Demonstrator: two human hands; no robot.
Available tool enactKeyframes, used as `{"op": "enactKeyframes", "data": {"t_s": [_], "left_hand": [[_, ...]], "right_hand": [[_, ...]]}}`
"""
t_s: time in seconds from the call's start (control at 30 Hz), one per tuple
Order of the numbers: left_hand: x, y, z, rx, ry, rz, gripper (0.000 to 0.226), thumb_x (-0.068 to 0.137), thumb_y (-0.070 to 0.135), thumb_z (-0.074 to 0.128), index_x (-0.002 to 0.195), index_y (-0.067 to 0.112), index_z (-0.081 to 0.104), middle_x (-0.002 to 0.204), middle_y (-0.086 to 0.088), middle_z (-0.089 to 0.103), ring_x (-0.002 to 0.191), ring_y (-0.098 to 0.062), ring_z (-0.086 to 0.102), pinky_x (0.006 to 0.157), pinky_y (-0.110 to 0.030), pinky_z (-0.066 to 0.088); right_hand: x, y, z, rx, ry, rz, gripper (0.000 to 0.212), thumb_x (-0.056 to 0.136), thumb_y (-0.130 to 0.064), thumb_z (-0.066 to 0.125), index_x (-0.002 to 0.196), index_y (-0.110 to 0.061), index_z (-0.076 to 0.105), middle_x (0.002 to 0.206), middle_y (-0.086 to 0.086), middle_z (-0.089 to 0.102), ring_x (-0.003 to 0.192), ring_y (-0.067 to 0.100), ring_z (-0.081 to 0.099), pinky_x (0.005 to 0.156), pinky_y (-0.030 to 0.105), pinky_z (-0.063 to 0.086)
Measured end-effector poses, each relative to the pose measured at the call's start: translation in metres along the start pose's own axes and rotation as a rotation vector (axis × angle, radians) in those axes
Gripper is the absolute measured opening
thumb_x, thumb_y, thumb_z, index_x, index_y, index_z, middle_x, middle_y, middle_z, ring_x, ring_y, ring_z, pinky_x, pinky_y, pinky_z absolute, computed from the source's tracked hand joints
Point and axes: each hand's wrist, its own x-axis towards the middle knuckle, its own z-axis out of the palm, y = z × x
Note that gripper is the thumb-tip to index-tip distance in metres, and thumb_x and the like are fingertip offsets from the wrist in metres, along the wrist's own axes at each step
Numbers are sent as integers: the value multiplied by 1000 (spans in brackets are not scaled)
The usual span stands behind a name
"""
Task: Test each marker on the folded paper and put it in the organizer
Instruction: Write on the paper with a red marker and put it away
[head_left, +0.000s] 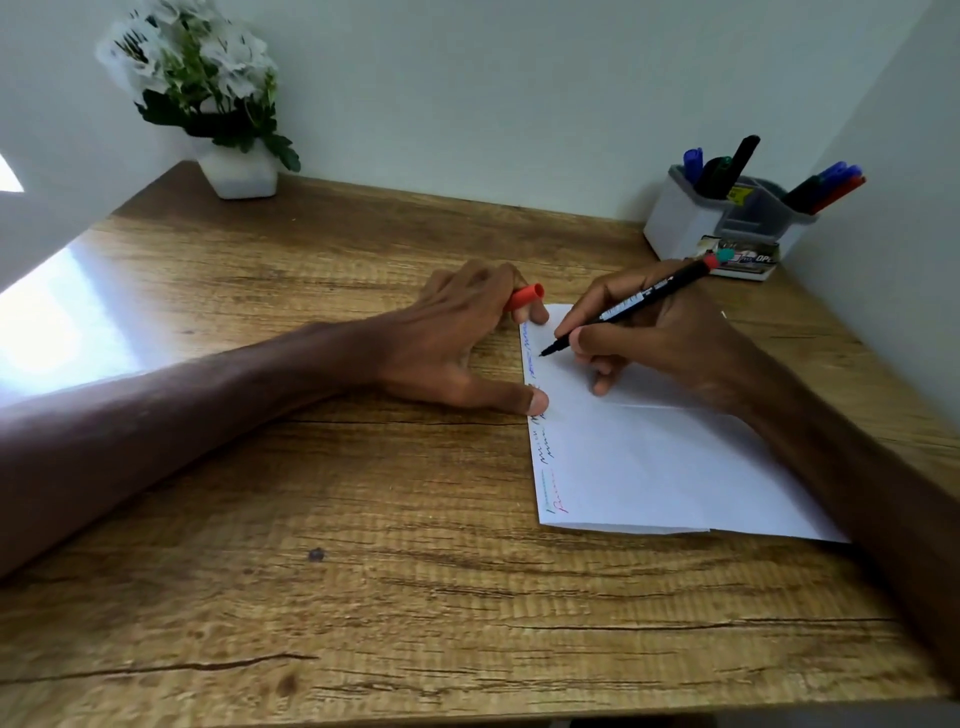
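My right hand (654, 338) grips a black marker with a red end (641, 299), its tip touching the folded white paper (649, 462) near the paper's far left edge. Scribbles in several colours run down that left edge. My left hand (462, 332) holds the red cap (524, 297) between its fingers, while its thumb presses the paper's left edge. At the back right stands the white and grey organizer (680, 221) with several markers (722, 166) upright in its compartments.
A white pot of white flowers (241, 169) stands at the back left of the wooden desk (311, 519). Walls close the desk at the back and right. A small printed packet (743, 254) lies in front of the organizer.
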Motion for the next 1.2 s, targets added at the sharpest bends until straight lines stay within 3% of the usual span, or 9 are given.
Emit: {"op": "enactKeyframes", "data": {"t_s": [0.1, 0.2, 0.3, 0.43, 0.8, 1.2], "left_hand": [[0, 1, -1, -14, -8, -26, 74, 75, 77, 60, 128, 28, 41, 105, 49, 26, 110, 18, 29, 101, -28, 22], [0, 2, -3, -15, -16, -48, 73, 75, 76, 60, 126, 28, 40, 106, 51, 26, 111, 25, 25, 101, -27, 21], [0, 2, -3, -13, -19, -50, 76, 73, 80, 57, 127, 30, 39, 106, 42, 29, 110, 22, 27, 103, -28, 22], [0, 5, -4, -4, -40, -57, 79, 73, 77, 59, 130, 26, 39, 106, 42, 27, 102, 4, 28, 103, -30, 22], [-1, 6, -4, 6, -40, -50, 78, 73, 77, 57, 131, 27, 39, 110, 37, 28, 105, 4, 27, 102, -29, 20], [-1, 7, -4, 2, -38, -53, 81, 73, 77, 58, 132, 25, 41, 109, 36, 30, 110, 2, 29, 106, -32, 24]], "right_hand": [[2, 2, 5, -16, 32, -23, 17, 83, 21, 62, 79, 8, 71, 59, 9, 63, 46, 17, 57, 44, 27, 54], [1, 1, 9, -33, 12, -55, 6, 78, 13, 65, 77, 11, 70, 61, 0, 67, 44, 12, 60, 42, 23, 51], [2, 1, 13, -72, 11, -88, 9, 76, 3, 64, 77, 8, 71, 67, 0, 71, 44, 14, 62, 42, 25, 52], [3, 1, 15, -82, 34, -76, 9, 73, -1, 64, 73, 7, 70, 62, 2, 69, 40, 19, 60, 40, 27, 49], [4, 1, 14, -143, 19, -93, 9, 73, -3, 66, 73, 3, 72, 60, -3, 68, 39, 19, 60, 42, 24, 47], [3, 0, 13, -156, 42, -54, 6, 77, -3, 69, 77, 0, 74, 62, -5, 68, 41, 22, 62, 45, 31, 50]]}}
